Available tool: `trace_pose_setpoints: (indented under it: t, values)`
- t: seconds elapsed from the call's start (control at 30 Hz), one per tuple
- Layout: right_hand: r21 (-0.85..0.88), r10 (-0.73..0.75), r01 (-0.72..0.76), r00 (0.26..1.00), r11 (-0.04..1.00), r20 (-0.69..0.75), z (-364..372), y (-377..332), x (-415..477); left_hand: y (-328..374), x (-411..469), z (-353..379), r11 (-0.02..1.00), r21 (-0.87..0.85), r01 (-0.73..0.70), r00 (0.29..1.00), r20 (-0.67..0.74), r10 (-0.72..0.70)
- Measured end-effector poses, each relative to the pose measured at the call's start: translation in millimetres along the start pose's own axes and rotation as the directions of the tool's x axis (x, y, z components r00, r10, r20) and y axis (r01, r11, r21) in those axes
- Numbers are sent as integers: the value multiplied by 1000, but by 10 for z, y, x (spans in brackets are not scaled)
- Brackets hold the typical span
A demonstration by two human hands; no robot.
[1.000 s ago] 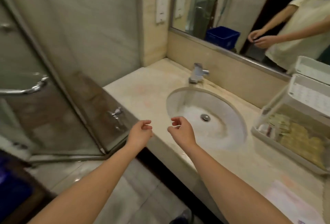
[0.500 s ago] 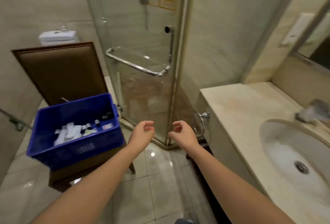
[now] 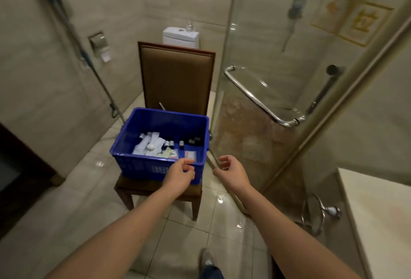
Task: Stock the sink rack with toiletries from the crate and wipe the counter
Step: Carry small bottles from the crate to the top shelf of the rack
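Crate: the blue crate [image 3: 142, 167] sits on the seat of a brown chair [image 3: 175, 78], whose padded back rises behind it.
Toiletries: white tubes and sachets [image 3: 149, 145] lie heaped on the crate's floor towards its left side; a few small dark bottles [image 3: 170, 144] lie to their right, nearer the crate's middle.
My left hand: my left hand [image 3: 179, 175] is in front of the crate's near right corner, fingers loosely curled towards the thumb, nothing in it. I cannot tell whether it touches the wall.
My right hand: my right hand [image 3: 232, 173] hangs just right of the crate, apart from it, fingers loosely curled and empty.
Shower door: the glass door with its chrome handle [image 3: 255, 98] stands to the crate's right.
Counter: a pale corner of the counter [image 3: 378, 212] shows well to the crate's right.
Toilet tank: the white tank [image 3: 180, 37] is behind the crate, past the chair back.
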State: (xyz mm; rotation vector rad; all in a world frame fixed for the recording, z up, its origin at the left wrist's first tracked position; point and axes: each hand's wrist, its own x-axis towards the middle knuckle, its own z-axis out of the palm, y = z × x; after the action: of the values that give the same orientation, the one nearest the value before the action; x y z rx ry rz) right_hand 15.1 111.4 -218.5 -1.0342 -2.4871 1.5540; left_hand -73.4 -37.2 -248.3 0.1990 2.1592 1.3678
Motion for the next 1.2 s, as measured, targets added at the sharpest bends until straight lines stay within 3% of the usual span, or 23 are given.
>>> trace_pose_setpoints:
  t: [0.27,0.67,0.93,1.2]
  values:
    - [-47,-49,57,987,997,155,72,-90,884,40,582,-50,999,-8,42,990,-137,-43]
    - [-142,-8,50,959,989,283,347,-48,1744,-73,1202,-107,988,-51,146,965,-211,-154]
    - [-147,88,-46,952,988,294,738,-107,2318,-258,1886,-349,977,-27,210,973,-98,-211]
    - [-131,312,-289,926,948,212,1314,-169,2868,-519,2806,-884,952,42,303,950,64,-305]
